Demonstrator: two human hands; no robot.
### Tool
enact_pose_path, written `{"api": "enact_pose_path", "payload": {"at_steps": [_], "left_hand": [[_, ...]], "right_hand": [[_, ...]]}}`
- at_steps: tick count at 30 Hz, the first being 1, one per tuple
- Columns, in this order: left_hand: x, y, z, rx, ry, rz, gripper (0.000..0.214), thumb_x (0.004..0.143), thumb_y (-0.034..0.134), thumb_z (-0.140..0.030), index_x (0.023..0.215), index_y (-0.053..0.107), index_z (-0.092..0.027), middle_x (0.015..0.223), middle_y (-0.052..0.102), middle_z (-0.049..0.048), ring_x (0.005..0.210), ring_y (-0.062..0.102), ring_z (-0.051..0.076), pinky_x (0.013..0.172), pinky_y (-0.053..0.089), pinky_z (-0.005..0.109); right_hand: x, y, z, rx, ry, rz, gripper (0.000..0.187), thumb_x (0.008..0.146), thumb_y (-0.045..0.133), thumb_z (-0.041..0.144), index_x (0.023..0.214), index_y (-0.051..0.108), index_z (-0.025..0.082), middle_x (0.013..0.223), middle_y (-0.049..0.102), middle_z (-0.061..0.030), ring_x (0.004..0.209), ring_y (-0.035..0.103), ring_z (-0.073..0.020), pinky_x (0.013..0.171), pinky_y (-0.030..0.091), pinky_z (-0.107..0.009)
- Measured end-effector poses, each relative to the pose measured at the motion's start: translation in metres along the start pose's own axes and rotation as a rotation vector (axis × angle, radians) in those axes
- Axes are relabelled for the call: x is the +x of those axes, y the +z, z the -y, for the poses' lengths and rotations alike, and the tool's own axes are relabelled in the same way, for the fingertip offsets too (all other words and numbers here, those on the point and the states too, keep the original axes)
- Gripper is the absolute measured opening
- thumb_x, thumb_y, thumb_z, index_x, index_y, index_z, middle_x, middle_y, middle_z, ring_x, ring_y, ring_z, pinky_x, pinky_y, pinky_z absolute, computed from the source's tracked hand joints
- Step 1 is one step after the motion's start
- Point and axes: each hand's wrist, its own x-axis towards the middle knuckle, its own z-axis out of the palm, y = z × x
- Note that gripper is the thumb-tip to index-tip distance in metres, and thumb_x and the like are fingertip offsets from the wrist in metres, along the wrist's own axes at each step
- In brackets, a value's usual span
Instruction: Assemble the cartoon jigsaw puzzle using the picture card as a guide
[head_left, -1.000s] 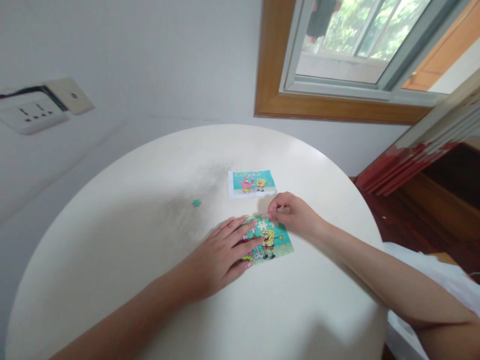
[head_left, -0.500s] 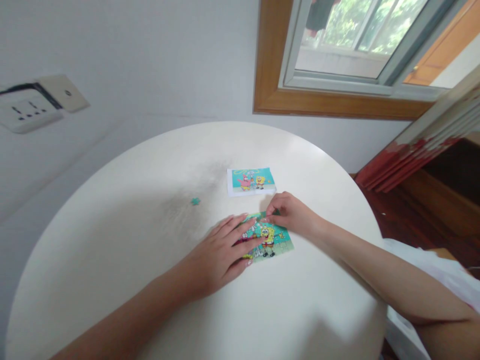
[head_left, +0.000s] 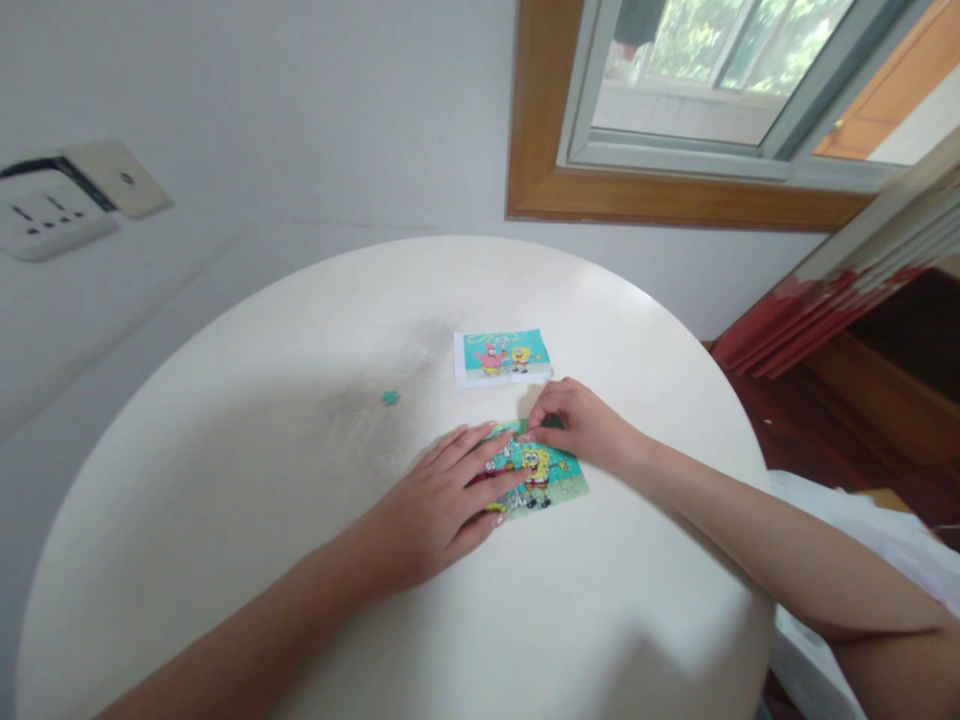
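Observation:
A small cartoon jigsaw puzzle [head_left: 545, 478] lies on the round white table [head_left: 300, 560]. My left hand [head_left: 442, 505] rests flat on the puzzle's left part, fingers stretched out. My right hand [head_left: 577, 422] sits at the puzzle's upper edge with fingertips pinched together and pressing down there; whether a piece is between them is hidden. A loose teal puzzle piece [head_left: 389, 398] lies apart to the left.
A picture card [head_left: 501, 356] with the same cartoon lies just beyond the puzzle. A wall socket [head_left: 45, 215] is at the left. A wooden-framed window [head_left: 675, 120] is behind the table, and red-edged boards [head_left: 840, 290] lean at the right.
My right hand's fingertips have shifted slightly left along the puzzle's upper edge. My left hand has stayed flat on the puzzle.

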Motion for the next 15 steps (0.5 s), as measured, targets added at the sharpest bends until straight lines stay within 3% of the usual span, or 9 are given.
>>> {"api": "enact_pose_path", "payload": {"at_steps": [7, 15], "left_hand": [[0.0004, 0.0013, 0.0003, 0.007, -0.006, 0.023, 0.051, 0.095, 0.048, -0.031, 0.146, 0.040, -0.034, 0.156, 0.035, 0.0041, 0.145, 0.025, 0.029, 0.118, 0.025, 0.052], [-0.0002, 0.0025, 0.0005, -0.023, -0.008, 0.003, 0.050, 0.095, 0.049, -0.030, 0.144, 0.042, -0.033, 0.157, 0.033, 0.0037, 0.144, 0.027, 0.029, 0.118, 0.024, 0.052]], "right_hand": [[0.0049, -0.0015, -0.0020, 0.058, -0.159, -0.002, 0.006, 0.081, 0.072, 0.023, 0.076, 0.070, 0.019, 0.078, 0.067, -0.0013, 0.081, 0.059, -0.0160, 0.085, 0.041, -0.034], [0.0060, -0.0038, -0.0027, 0.061, -0.207, -0.003, 0.009, 0.080, 0.074, 0.024, 0.076, 0.069, 0.018, 0.077, 0.066, -0.0017, 0.080, 0.059, -0.0159, 0.084, 0.041, -0.033]]}}
